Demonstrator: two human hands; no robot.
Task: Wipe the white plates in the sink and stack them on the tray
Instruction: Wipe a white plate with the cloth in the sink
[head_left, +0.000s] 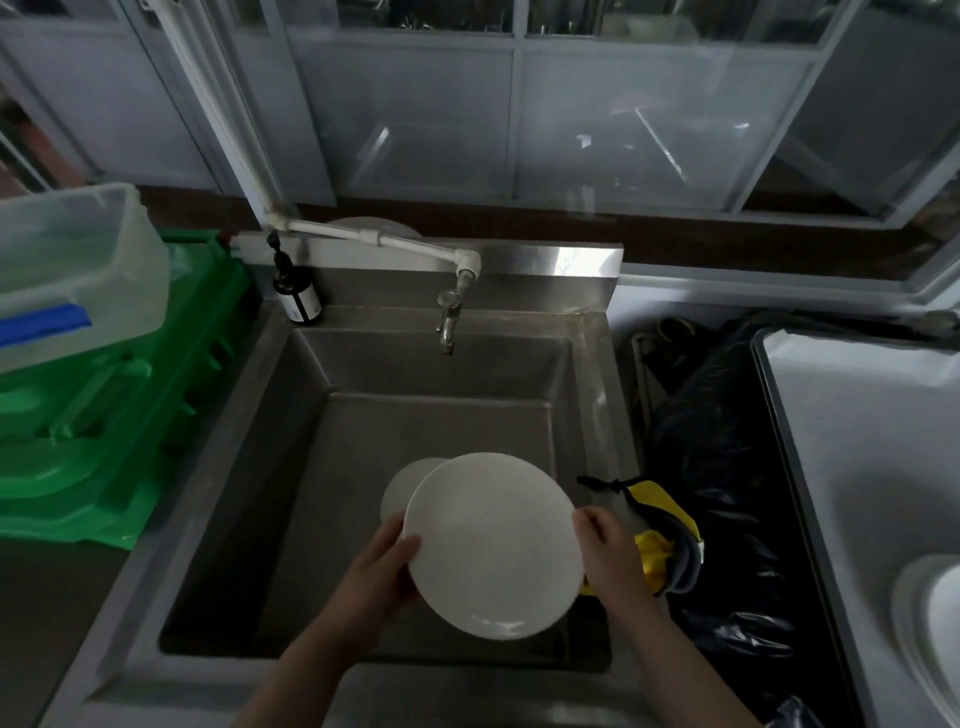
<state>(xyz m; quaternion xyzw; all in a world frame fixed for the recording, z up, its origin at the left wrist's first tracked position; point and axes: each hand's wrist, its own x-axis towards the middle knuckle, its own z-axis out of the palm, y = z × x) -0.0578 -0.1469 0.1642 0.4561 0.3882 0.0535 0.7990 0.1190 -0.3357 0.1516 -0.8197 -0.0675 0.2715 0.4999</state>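
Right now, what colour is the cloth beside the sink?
Yellow cloth with dark grey-black parts, seen in the head view.

Left hand (382, 564) and right hand (608, 553) — both gripping, fingers curled.

A round white plate (491, 545), plain and glossy, is held tilted above the steel sink (311, 467) at lower centre, partly covering a second white plate (402, 488) behind its upper-left edge, while the tray (831, 441) lies at the right of the frame.
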